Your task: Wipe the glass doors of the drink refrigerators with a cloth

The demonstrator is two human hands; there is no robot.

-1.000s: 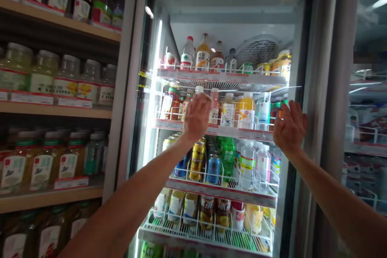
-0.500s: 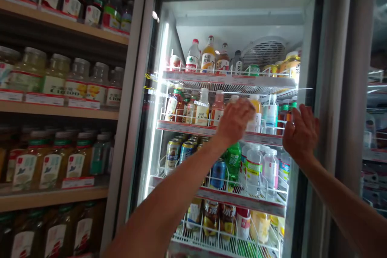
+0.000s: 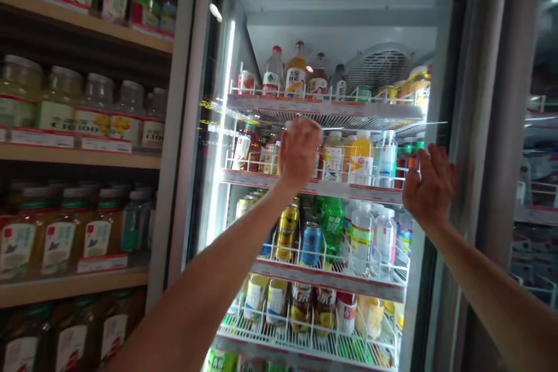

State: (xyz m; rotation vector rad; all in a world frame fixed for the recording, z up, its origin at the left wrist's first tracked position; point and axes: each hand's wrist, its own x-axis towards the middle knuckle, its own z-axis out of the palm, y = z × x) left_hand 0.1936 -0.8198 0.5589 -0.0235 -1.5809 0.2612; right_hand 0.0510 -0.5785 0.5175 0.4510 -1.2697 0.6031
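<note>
Wooden shelves with pale, smooth front edges lined the left side, carrying rows of wide-capped bottles. Beside them stood a tall cooler's dull grey metal frame, bordering a flat glass door straight ahead, flecked with reflections. Behind the pane, a round, ribbed grille sat near the upper right corner. Both hands were raised before the glass; whether either touched it could not be told. The left hand, blurred, looked flat and ungripping, just left of the middle of the second wire shelf. The right hand had loose, spread fingers, grasping nothing visible, by that shelf's right end. One shelf lower, a shiny gold can and a blue can stood left of a green bottle.
</note>
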